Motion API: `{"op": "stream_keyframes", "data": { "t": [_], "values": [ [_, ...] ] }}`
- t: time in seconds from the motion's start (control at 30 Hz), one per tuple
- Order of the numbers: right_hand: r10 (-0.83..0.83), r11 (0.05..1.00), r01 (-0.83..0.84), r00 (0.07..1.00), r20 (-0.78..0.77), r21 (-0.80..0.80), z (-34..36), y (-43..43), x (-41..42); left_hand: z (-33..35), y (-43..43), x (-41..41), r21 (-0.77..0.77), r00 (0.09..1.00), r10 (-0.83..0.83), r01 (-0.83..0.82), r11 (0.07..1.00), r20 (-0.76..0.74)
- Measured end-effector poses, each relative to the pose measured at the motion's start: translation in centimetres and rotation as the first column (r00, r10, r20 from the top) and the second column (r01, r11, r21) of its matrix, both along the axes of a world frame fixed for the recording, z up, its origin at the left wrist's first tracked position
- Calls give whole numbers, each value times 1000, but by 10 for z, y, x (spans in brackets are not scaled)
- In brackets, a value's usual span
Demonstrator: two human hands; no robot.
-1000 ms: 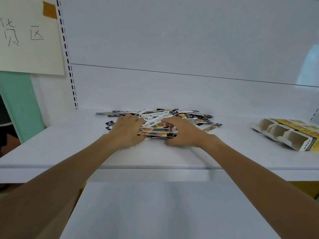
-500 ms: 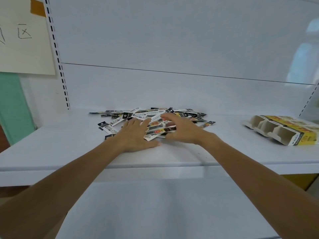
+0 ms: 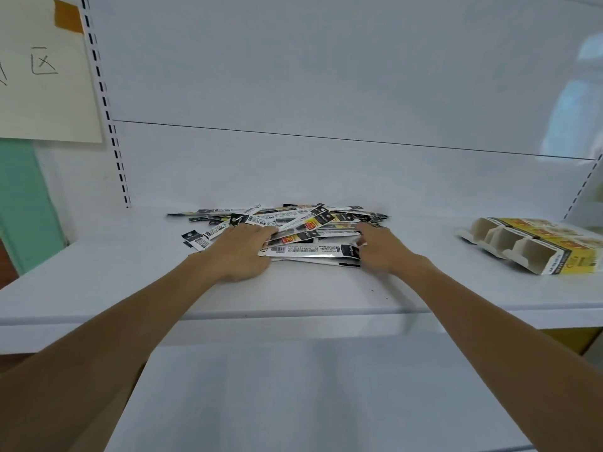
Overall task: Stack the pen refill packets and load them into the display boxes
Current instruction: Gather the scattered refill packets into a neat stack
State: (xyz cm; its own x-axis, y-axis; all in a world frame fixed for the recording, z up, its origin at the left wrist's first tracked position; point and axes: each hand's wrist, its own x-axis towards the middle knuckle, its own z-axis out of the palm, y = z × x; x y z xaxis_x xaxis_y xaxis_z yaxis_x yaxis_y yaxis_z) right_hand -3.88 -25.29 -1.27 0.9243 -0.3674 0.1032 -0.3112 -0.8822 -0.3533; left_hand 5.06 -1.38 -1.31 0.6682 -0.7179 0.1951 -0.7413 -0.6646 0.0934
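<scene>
ok so the refill packets (image 3: pixel 306 223) are one messy heap on the white shelf (image 3: pixel 130 282), about mid-shelf and nearer the back panel than the front edge. Person has both arms stretched out to it. Left hand (image 3: pixel 239 252) is at the left end of the nearest few packets, fingers curled over the top and thumb at the near edge, so it's clamped on them afaict. Right hand (image 3: pixel 385 249) is at the right end of the same few, fingers bent round the ends, also gripping. Those packets lie lengthwise btwn the two hands, barcodes up. A couple of strays poke out left of the left hand.

Display boxes (image 3: pixel 528 246) sit well off to the right on the same shelf, lying flat w/ the cardboard compartments open toward the near-left. Far left there's a paper sign (image 3: pixel 42 93) w/ handwriting, held by brown tape (image 3: pixel 67 16), just beside the slotted upright (image 3: pixel 104 102).
</scene>
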Motion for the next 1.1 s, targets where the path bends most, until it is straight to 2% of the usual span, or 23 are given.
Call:
{"op": "stream_keyframes", "data": {
  "t": [0.13,0.27,0.37,0.4,0.47,0.5,0.57,0.67,0.8,0.9,1.0,1.1],
  "values": [
    [141,988,-143,989,50,57,2,32,6,-2,-3,-5,52,995,34,-39,998,91],
    [196,969,-187,980,38,-164,1,47,6,-4,-7,-14,-4,999,-2,2,1000,44],
    [171,977,-160,983,65,-144,6,45,3,-4,-5,-21,-63,999,-29,31,998,35],
    [161,973,-141,982,101,-183,8,43,1,-5,-4,-22,-76,999,-31,33,997,27],
    [189,931,-130,971,145,-340,11,37,-2,-7,-3,-22,-109,999,-50,51,993,16],
    [226,904,-163,967,119,-395,13,34,-4,-8,-2,-21,-126,997,-73,76,989,29],
    [292,853,-275,956,-30,-444,14,32,-6,-9,-1,-20,-152,986,-148,158,976,75],
    [333,815,-393,919,-210,-426,15,32,-5,-9,-1,-21,-194,970,-220,236,952,101],
    [353,850,-401,915,-194,-341,20,31,-2,-12,-3,-23,-155,972,-212,226,962,107],
    [330,861,-382,922,-202,-336,26,31,-7,-12,-3,-25,-116,990,-118,126,985,81],
    [317,862,-348,938,-144,-369,28,35,-11,-9,-2,-26,4,997,46,-47,999,68],
    [287,917,-312,949,-132,-247,26,39,-11,-8,-2,-29,55,992,113,-116,992,50]
  ]
}}
